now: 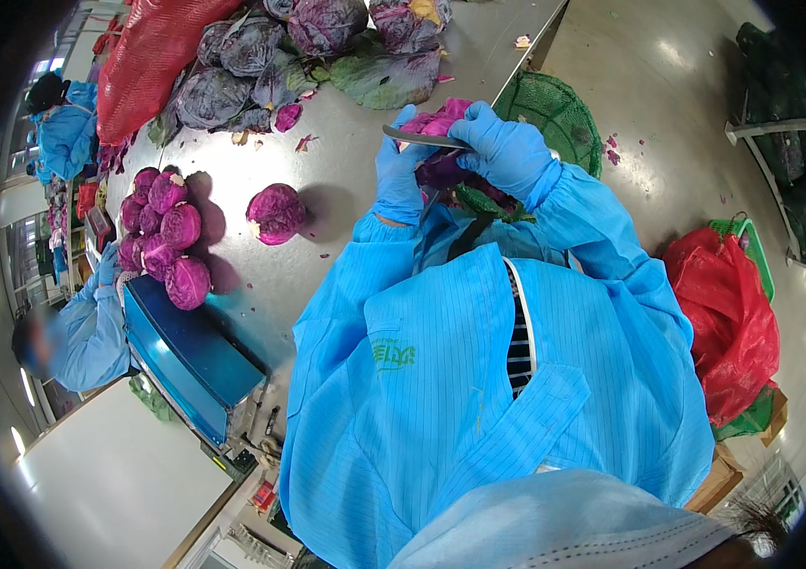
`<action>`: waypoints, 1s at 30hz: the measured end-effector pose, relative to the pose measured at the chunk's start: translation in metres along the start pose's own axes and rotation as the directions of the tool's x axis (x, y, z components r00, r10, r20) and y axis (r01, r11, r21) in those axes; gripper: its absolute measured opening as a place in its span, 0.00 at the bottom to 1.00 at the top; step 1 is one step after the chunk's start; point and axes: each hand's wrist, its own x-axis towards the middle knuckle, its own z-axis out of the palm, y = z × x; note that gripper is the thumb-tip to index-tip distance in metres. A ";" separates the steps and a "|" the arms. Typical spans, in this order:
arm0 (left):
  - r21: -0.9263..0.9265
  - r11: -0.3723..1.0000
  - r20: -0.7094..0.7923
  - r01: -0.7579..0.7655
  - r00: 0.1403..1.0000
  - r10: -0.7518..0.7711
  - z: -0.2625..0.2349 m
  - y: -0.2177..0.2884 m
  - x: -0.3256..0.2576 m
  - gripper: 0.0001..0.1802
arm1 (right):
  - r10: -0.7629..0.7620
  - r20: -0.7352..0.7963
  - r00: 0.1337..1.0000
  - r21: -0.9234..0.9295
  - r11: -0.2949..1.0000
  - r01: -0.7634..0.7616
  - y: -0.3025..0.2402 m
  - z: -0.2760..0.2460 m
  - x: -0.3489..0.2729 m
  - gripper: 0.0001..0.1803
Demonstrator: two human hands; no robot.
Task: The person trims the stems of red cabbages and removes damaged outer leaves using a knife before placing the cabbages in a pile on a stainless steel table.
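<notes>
My left hand (397,180), in a blue glove, is closed round the left side of a purple cabbage (439,172) at the table's edge. The fingers of my gloved right hand (509,154) are wrapped round a knife. Its curved blade (419,137) reaches left across the cabbage toward my left fingers; the handle is mostly hidden in my right hand. A dark green outer leaf (479,201) hangs under the cabbage, close to my sleeves. To the left, one peeled purple cabbage (276,214) stands apart on the metal table (260,159).
Several peeled cabbages (180,228) are grouped at left beside a blue metal tray (185,346). Unpeeled cabbages (241,47) and a red mesh sack (151,66) lie at the far side. A green mesh basket (555,119) stands right of my hands. A co-worker (90,332) is at left.
</notes>
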 end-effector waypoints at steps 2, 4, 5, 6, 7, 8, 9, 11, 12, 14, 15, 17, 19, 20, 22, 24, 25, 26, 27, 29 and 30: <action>-0.068 0.998 -0.007 0.010 1.000 -0.010 -0.002 -0.004 0.001 0.33 | -0.029 0.000 1.000 0.007 1.000 0.029 0.003 0.001 0.002 0.14; -0.082 0.997 -0.023 0.011 1.000 -0.013 -0.006 -0.008 0.001 0.34 | -0.074 -0.011 0.997 0.016 0.997 0.074 0.005 0.004 0.002 0.13; -0.062 0.998 -0.033 0.004 0.999 -0.006 -0.008 -0.008 0.002 0.34 | -0.081 -0.012 0.997 0.051 0.995 0.081 0.007 0.006 0.002 0.13; -0.042 0.999 -0.044 -0.003 0.999 0.001 -0.011 -0.009 0.004 0.34 | -0.088 -0.012 0.996 0.086 0.992 0.089 0.008 0.010 0.000 0.13; -0.066 0.998 -0.068 0.012 0.998 -0.017 -0.017 -0.012 0.009 0.32 | -0.096 -0.013 0.995 0.121 0.988 0.097 0.009 0.014 -0.001 0.12; -0.090 0.995 -0.088 0.033 0.995 -0.041 -0.011 -0.007 0.015 0.30 | -0.101 0.013 0.995 0.168 0.981 0.098 0.004 0.016 -0.003 0.12; -0.115 0.992 -0.108 0.053 0.992 -0.065 -0.007 -0.003 0.017 0.28 | -0.108 0.039 0.993 0.214 0.972 0.097 -0.003 0.019 -0.006 0.12; 0.063 0.996 -0.157 -0.070 0.984 0.079 -0.001 -0.001 0.011 0.28 | 0.005 -0.100 0.995 0.324 0.946 0.028 -0.004 0.026 -0.008 0.10; 0.068 0.994 -0.154 -0.085 0.983 0.095 -0.001 0.001 0.010 0.28 | 0.053 -0.210 0.976 0.439 0.897 0.046 0.001 0.037 -0.009 0.10; 0.047 0.995 -0.168 -0.093 0.981 0.100 -0.004 0.003 0.010 0.29 | 0.121 -0.270 0.955 0.502 0.864 0.033 0.007 0.034 -0.013 0.11; 0.020 0.996 -0.184 -0.086 0.979 0.088 -0.008 0.004 0.010 0.30 | 0.165 -0.274 0.947 0.456 0.890 -0.023 0.011 0.035 -0.015 0.11; -0.019 0.997 -0.199 -0.074 0.978 0.069 -0.012 0.002 0.011 0.31 | 0.255 -0.294 0.921 0.356 0.924 -0.142 0.019 0.039 -0.017 0.12; -0.042 0.997 -0.198 -0.063 0.979 0.053 -0.014 0.000 0.011 0.30 | 0.203 -0.323 0.924 0.331 0.939 -0.091 0.020 0.039 -0.017 0.17; -0.044 0.998 -0.187 -0.050 0.981 0.041 -0.013 -0.001 0.010 0.30 | 0.154 -0.351 0.924 0.327 0.945 -0.033 0.012 0.039 -0.016 0.19; -0.049 0.999 -0.163 -0.019 0.987 0.011 -0.007 -0.001 0.006 0.30 | 0.107 -0.333 0.937 0.316 0.949 0.004 -0.008 0.036 -0.016 0.23; -0.037 0.997 -0.209 -0.072 0.976 0.063 -0.006 -0.005 0.004 0.26 | 0.129 -0.296 0.946 0.336 0.942 -0.023 -0.018 0.042 -0.013 0.24; -0.031 0.995 -0.232 -0.098 0.969 0.089 -0.007 -0.006 0.003 0.24 | 0.136 -0.277 0.951 0.333 0.942 -0.038 -0.019 0.045 -0.013 0.25; -0.060 0.993 -0.226 -0.097 0.971 0.081 -0.006 -0.005 0.002 0.26 | 0.142 -0.283 0.949 0.348 0.937 -0.037 -0.020 0.049 -0.017 0.25; -0.089 0.991 -0.220 -0.095 0.973 0.074 -0.006 -0.004 0.000 0.28 | 0.148 -0.288 0.946 0.363 0.931 -0.035 -0.023 0.052 -0.022 0.25; -0.086 0.991 -0.221 -0.101 0.972 0.080 -0.004 -0.001 -0.004 0.30 | 0.143 -0.305 0.942 0.391 0.920 -0.013 -0.023 0.053 -0.024 0.25; -0.054 0.993 -0.226 -0.108 0.970 0.093 -0.003 0.001 -0.006 0.31 | 0.133 -0.317 0.939 0.402 0.916 0.006 -0.021 0.051 -0.022 0.25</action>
